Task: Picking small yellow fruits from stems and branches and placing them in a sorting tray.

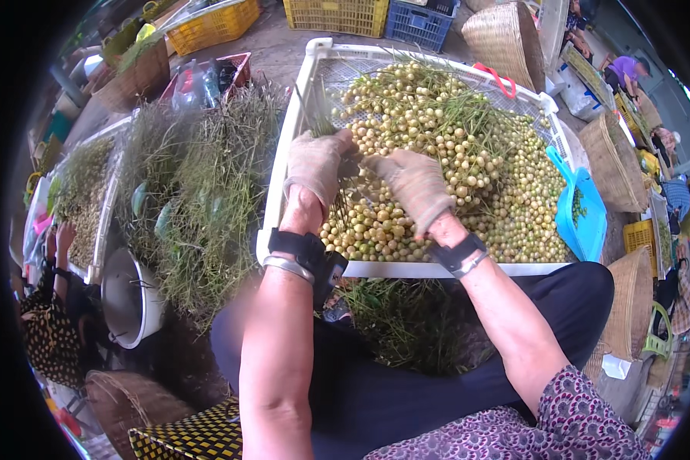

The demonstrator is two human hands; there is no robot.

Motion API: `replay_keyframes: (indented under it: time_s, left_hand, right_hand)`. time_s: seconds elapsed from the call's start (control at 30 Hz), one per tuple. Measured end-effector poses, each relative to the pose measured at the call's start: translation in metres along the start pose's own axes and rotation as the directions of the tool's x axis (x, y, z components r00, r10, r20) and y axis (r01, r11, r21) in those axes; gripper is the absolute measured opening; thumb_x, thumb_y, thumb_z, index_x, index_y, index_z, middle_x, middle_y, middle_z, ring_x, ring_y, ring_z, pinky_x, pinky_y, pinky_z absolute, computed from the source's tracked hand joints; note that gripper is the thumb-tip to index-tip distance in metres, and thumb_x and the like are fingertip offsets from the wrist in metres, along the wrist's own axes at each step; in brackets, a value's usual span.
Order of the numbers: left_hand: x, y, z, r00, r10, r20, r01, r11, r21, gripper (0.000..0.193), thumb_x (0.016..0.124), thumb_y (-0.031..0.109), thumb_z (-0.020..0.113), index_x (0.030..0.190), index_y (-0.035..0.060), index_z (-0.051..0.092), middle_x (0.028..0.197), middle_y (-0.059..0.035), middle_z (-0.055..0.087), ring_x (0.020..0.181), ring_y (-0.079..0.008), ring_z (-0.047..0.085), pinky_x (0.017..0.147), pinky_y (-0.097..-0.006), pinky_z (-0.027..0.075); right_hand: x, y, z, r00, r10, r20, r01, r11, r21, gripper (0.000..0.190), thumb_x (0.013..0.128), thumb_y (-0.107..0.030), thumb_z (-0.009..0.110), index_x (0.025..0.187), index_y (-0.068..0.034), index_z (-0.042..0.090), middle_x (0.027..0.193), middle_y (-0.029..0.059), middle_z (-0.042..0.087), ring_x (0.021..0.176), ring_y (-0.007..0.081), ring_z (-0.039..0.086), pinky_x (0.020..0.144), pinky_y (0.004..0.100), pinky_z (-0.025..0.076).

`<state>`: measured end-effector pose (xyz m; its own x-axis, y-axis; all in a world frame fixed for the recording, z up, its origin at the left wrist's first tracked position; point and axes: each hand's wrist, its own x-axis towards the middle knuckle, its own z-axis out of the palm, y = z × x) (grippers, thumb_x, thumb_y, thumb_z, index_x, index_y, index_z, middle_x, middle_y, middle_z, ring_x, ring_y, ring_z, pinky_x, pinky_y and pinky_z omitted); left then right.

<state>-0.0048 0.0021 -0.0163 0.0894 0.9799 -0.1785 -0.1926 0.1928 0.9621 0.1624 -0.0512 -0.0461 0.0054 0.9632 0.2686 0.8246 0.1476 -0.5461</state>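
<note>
My left hand point(316, 164), in a beige knit glove, is closed around a bunch of thin green stems point(320, 122) whose ends stick up above the fist. Just right of it is my gloved right hand point(411, 181), fingers pointing at the left hand. Its fingertips are blurred, and whether they grip anything is unclear. Both hands are over a white mesh-bottomed plastic tray point(448, 269), which stands before my knees. Loose round yellow-green fruits point(529, 195) cover much of the tray, with stemmed fruit clusters point(420, 98) heaped towards the far side.
A blue plastic dustpan point(586, 213) rests on the tray's right corner. Stripped stems point(207, 190) are piled at left, near a white bucket point(132, 299). Woven baskets point(615, 161) line the right. Yellow point(336, 16) and blue crates point(420, 23) stand beyond. Another person's hands point(60, 238) are at far left.
</note>
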Motion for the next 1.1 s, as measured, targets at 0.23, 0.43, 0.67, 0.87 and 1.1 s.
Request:
replay_keyframes:
  time_s: [0.23,0.43,0.67,0.87,1.1]
  left_hand:
    - [-0.001,0.003,0.002,0.994,0.036,0.101,-0.026,0.994,-0.105,0.015,0.088,0.014,0.068,0.085,-0.0007,0.068,0.076,-0.0103,0.068,0.066,-0.0188,0.065,0.061,-0.0305,0.054]
    - [0.001,0.001,0.004,0.994,0.045,0.098,-0.035,0.995,-0.096,0.02,0.09,0.019,0.068,0.092,-0.0005,0.068,0.08,-0.0094,0.068,0.069,-0.0184,0.065,0.064,-0.0308,0.053]
    - [-0.01,0.01,0.012,0.972,-0.03,0.231,0.088,0.966,-0.241,0.019,0.091,0.02,0.067,0.096,0.0014,0.066,0.083,-0.0091,0.068,0.071,-0.0188,0.066,0.064,-0.0301,0.055]
    - [-0.01,0.006,0.018,0.991,0.08,0.11,-0.075,0.996,-0.043,0.021,0.091,0.019,0.067,0.102,0.0026,0.062,0.084,-0.0073,0.067,0.07,-0.0171,0.064,0.06,-0.0294,0.054]
    - [-0.006,0.0,0.011,0.999,-0.047,0.026,0.05,0.984,-0.169,0.02,0.092,0.021,0.066,0.093,0.0011,0.066,0.082,-0.0084,0.069,0.07,-0.0171,0.064,0.064,-0.0308,0.053]
  right_hand:
    - [-0.014,-0.003,0.01,0.971,0.21,0.111,-0.207,0.518,0.83,0.024,0.094,-0.023,0.064,0.104,-0.001,0.068,0.081,0.0023,0.066,0.073,0.0111,0.058,0.069,0.028,0.048]
    - [-0.01,-0.021,-0.009,0.926,0.128,0.356,-0.377,0.39,0.84,0.021,0.095,-0.014,0.058,0.108,-0.001,0.067,0.092,0.0037,0.068,0.084,0.01,0.061,0.074,0.0239,0.049]
    - [-0.012,-0.026,-0.018,0.937,0.03,0.347,-0.338,0.318,0.886,0.041,0.095,-0.014,0.057,0.134,-0.003,0.052,0.118,0.0041,0.063,0.099,0.0104,0.059,0.079,0.0251,0.051]
    - [0.0,-0.019,-0.008,0.976,0.156,0.149,-0.2,0.914,0.352,0.034,0.092,-0.029,0.063,0.098,0.004,0.066,0.081,0.0181,0.069,0.072,0.0288,0.064,0.072,0.0376,0.051]
    - [-0.013,-0.006,-0.02,0.842,0.348,0.412,-0.539,0.543,0.644,0.043,0.093,-0.05,0.059,0.089,-0.008,0.069,0.066,0.0004,0.061,0.049,0.0104,0.054,0.052,0.0234,0.047]
